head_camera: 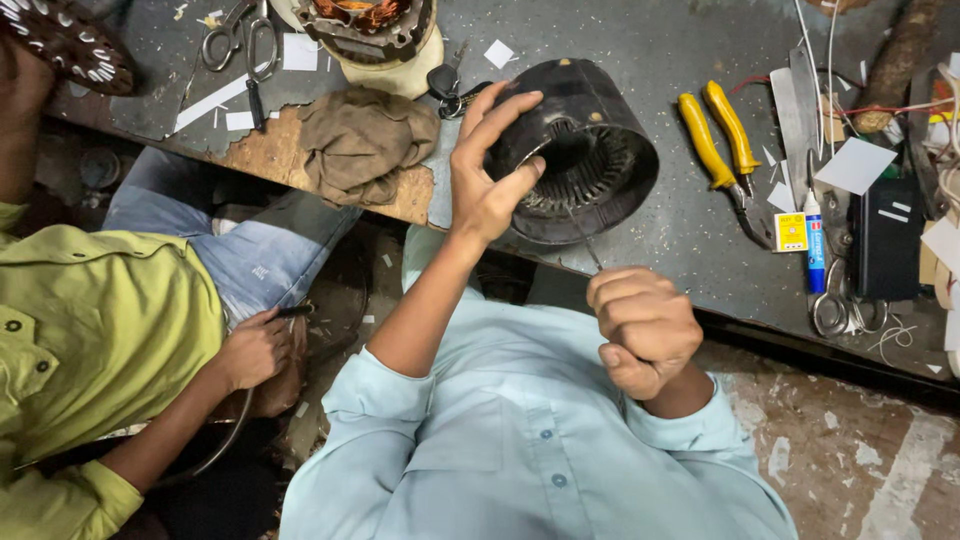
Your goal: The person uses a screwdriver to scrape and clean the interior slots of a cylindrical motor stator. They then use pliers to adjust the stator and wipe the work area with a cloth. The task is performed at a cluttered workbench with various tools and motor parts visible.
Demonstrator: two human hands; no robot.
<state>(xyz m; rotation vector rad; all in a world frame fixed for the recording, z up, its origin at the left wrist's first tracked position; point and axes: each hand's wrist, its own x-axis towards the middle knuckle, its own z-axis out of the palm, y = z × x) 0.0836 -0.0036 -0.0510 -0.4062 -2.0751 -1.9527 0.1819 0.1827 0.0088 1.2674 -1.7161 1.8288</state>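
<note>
A black cylindrical motor stator [590,150] lies on its side on the dark workbench [660,50], its slotted bore facing me. My left hand [487,160] grips its near rim, fingers curled over the left edge. My right hand [640,325] is a closed fist below the bench edge, pulling a thin wire [583,237] that runs up into the stator's bore.
Yellow-handled pliers [720,140], a blue glue tube [815,240], scissors [830,300] and paper scraps lie to the right. A brown rag [365,135], keys, other scissors [240,35] and a wound stator [365,25] are at the left. A person in a green shirt [90,320] sits on my left.
</note>
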